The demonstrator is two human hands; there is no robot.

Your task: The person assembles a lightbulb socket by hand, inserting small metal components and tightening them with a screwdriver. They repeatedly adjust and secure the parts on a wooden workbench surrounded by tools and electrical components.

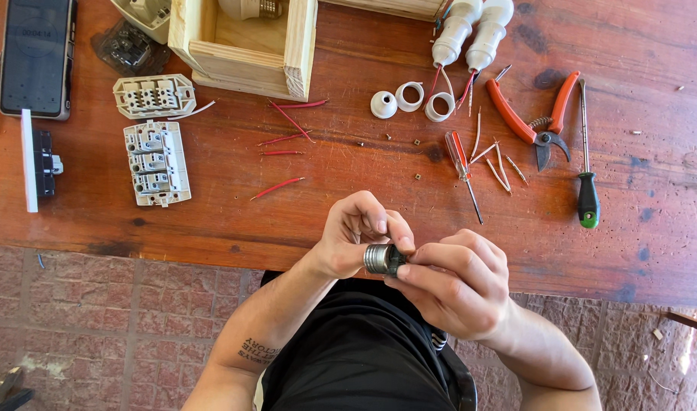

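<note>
Both hands meet over the near edge of the reddish wooden table [211,213]. My left hand [356,240] and my right hand [455,285] together pinch a small silver threaded metal cap with a dark end [380,259], the screw base of a bulb or lamp holder. Left fingers curl over its top and thumb side; right fingertips grip its dark end. Nothing else is in either hand.
On the table lie red wire pieces [278,187], two white switch modules [157,162], a wooden box [246,46], white lamp holders [470,34] with loose rings [409,97], red pruning shears [535,114], two screwdrivers [587,179], a phone [36,53]. Brick floor lies below.
</note>
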